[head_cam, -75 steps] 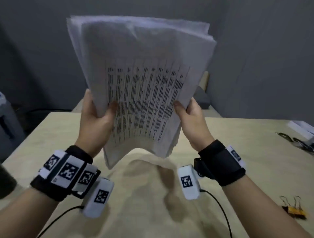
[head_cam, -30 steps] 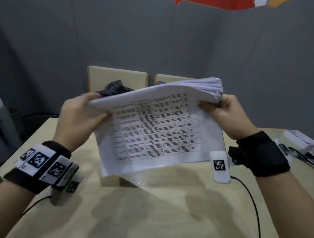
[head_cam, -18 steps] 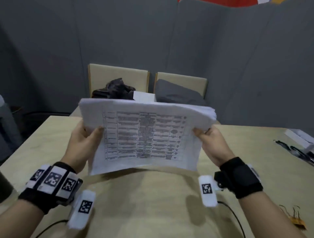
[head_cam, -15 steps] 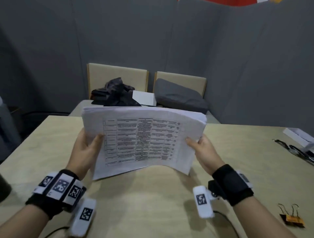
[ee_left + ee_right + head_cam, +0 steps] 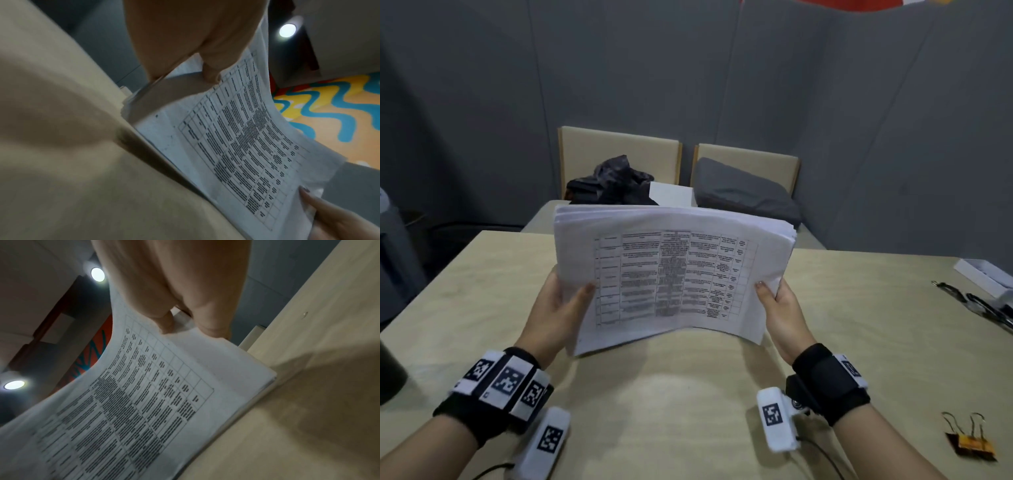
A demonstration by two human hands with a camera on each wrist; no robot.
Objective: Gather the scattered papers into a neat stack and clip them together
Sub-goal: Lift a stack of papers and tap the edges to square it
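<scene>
A thick stack of white papers (image 5: pixel 674 274) with a printed table on top stands landscape on its lower long edge on the wooden table (image 5: pixel 688 394), leaning back. My left hand (image 5: pixel 558 308) grips its left short edge, thumb on the front sheet. My right hand (image 5: pixel 780 308) grips the right short edge the same way. In the left wrist view the papers (image 5: pixel 236 146) touch the table, held by the left hand (image 5: pixel 195 48). The right wrist view shows the papers (image 5: pixel 144 402) pinched by the right hand (image 5: pixel 185 296). Two orange binder clips (image 5: pixel 971 442) lie at the table's near right.
A white box (image 5: pixel 986 277) and black clips or lanyards (image 5: pixel 976 305) sit at the far right of the table. Two chairs (image 5: pixel 619 161) with dark cloth and a grey cushion (image 5: pixel 746 195) stand behind it. A dark cylinder (image 5: pixel 388 373) is at the left edge.
The stack was turned from portrait to landscape, then lowered from in front of me until its bottom edge met the table. Both hands kept their hold on the side edges.
</scene>
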